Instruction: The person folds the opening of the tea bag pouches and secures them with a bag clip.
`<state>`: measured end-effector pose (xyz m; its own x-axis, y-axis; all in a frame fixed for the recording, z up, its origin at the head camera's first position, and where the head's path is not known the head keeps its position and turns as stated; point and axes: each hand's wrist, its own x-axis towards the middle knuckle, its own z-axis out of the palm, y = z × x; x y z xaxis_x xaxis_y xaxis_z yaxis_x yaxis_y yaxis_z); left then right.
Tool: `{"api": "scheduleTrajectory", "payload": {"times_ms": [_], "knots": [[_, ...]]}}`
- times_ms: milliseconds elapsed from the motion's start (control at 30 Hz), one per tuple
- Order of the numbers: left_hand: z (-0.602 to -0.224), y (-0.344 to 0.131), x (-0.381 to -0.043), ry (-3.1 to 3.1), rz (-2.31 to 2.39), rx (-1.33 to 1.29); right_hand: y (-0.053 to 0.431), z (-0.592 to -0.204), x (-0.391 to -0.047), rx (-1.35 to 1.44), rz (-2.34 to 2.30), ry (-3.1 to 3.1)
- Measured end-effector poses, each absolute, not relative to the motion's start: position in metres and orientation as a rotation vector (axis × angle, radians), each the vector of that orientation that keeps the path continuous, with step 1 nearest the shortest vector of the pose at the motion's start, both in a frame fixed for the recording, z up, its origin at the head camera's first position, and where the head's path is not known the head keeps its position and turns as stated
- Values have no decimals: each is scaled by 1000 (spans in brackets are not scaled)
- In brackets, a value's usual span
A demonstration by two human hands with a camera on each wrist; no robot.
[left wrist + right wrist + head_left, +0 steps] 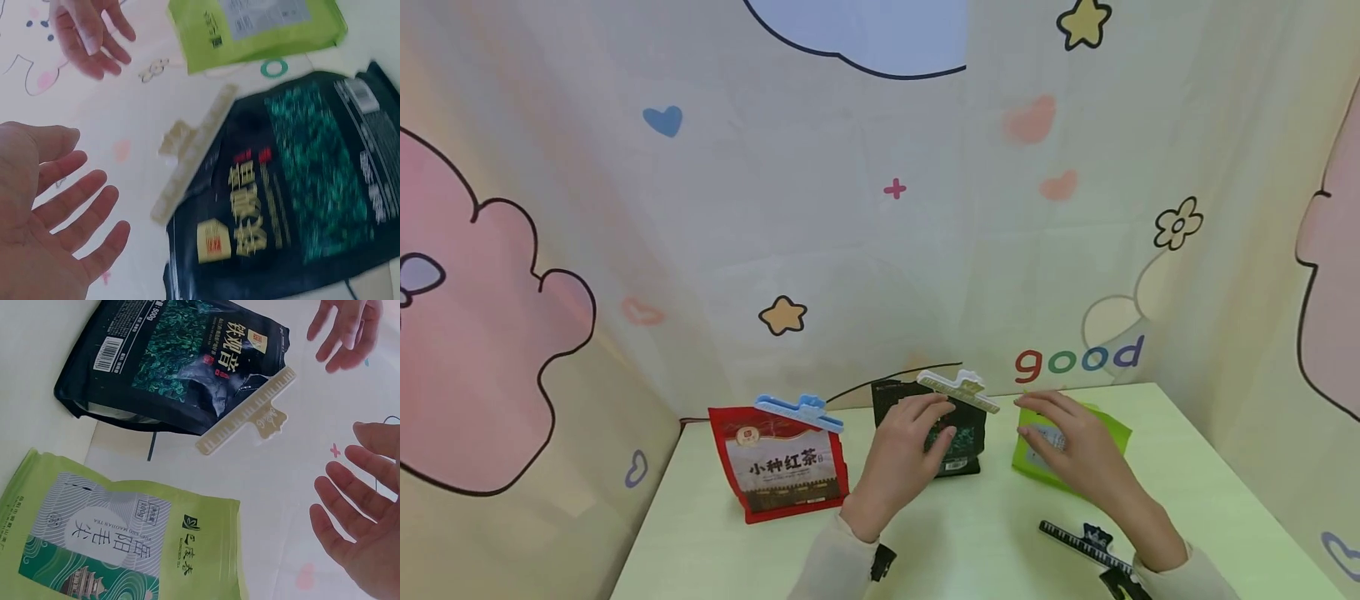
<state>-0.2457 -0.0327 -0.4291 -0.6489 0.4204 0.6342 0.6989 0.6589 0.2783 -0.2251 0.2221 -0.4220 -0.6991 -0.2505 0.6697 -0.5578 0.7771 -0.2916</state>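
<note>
My left hand [901, 454] hovers in front of the black tea bag [300, 181], fingers loosely bent and holding nothing. A cream-and-gold long clip [247, 412] grips the black bag's top edge, slanting across one corner. My right hand [1078, 450] is raised near the green tea bag [119, 531], also with nothing in its fingers. No clip shows on the green bag's visible top edge. Both wrist views show the hands [56, 206] apart from the bags, with fingers spread.
At the left stands a red tea bag [786, 471] with a blue clip [800, 412] on its top. A black clip with piano-key pattern [1084, 546] lies on the pale table [970, 542] by the right forearm. A cartoon-printed curtain [850, 250] hangs behind.
</note>
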Motion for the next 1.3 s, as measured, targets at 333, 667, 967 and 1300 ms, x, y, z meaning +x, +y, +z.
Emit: {"api": "scheduleTrajectory", "payload": {"times_ms": [333,667,967,1300], "knots": [[-437,0,-245,-2326,-630,-935,238,-431,-214,529,645,-2324],[-443,24,-253,-2375,-615,-961,267,-445,-213,379,652,-2295],[-445,41,-261,-2413,-628,-983,284,-450,-223,300,660,-2308],[-450,51,-264,-2453,-679,-1012,299,-464,-237,213,699,-2474]]}}
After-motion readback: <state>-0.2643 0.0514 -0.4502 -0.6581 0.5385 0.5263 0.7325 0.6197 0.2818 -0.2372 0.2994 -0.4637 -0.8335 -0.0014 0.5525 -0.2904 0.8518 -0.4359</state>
